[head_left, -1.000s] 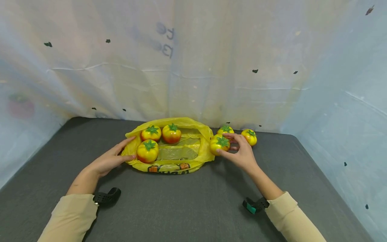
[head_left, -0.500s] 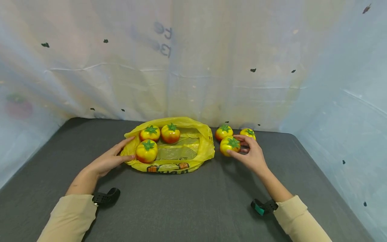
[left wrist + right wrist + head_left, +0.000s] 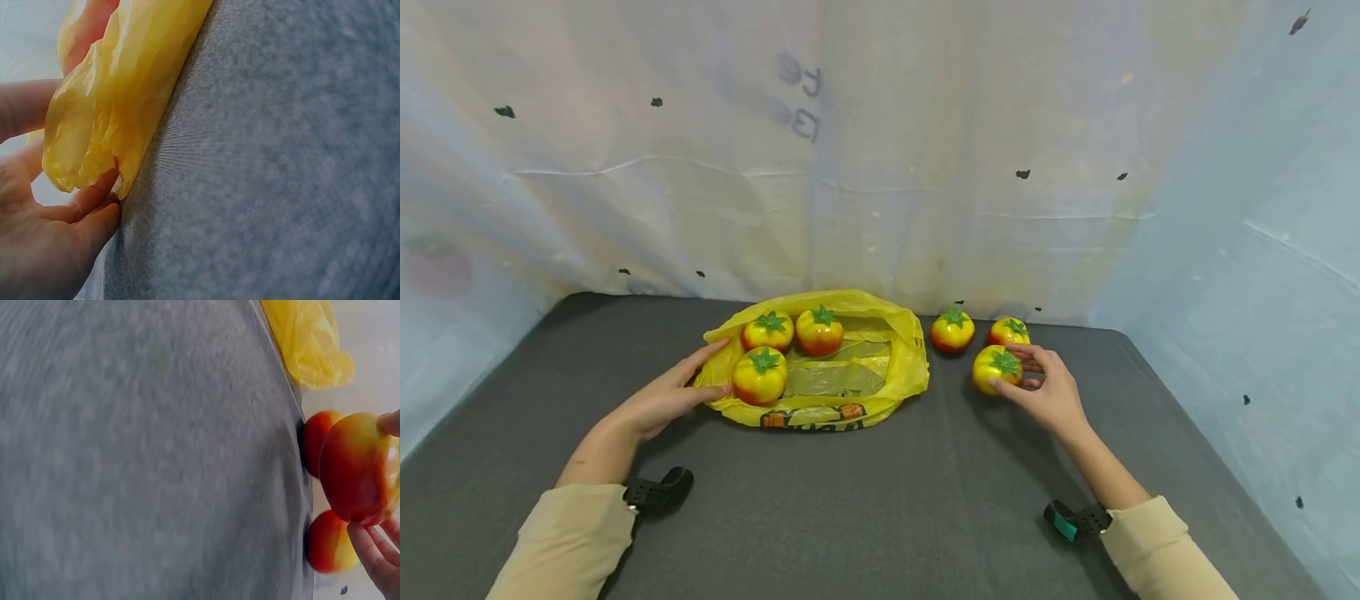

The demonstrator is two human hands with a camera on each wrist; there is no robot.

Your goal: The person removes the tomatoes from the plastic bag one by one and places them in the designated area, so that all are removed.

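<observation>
My right hand [image 3: 1051, 388] pinches a glossy yellow-red tomato [image 3: 992, 372] with green leaves on top, thumb at the near side and fingers at the far side. In the right wrist view that tomato [image 3: 356, 469] is held up in front of two others. At the left end of a yellow plastic bag [image 3: 904, 367], my left hand [image 3: 658, 400] holds the rim between spread thumb and fingers. The bag lies with its mouth open upward. Inside its left half sit several tomatoes: one in front [image 3: 760, 379], one behind [image 3: 766, 335] and one further right [image 3: 820, 335].
Two more tomatoes stand behind the right hand, one beside the bag [image 3: 952, 333] and one further right [image 3: 1006, 332]. A dark grey cloth-covered table [image 3: 850, 517] carries everything. Pale hanging sheets [image 3: 925, 167] close it in at the back and sides.
My right hand has moved right with the tomato, from beside the bag's right end to in front of the rightmost tomato. My left hand stays at the bag.
</observation>
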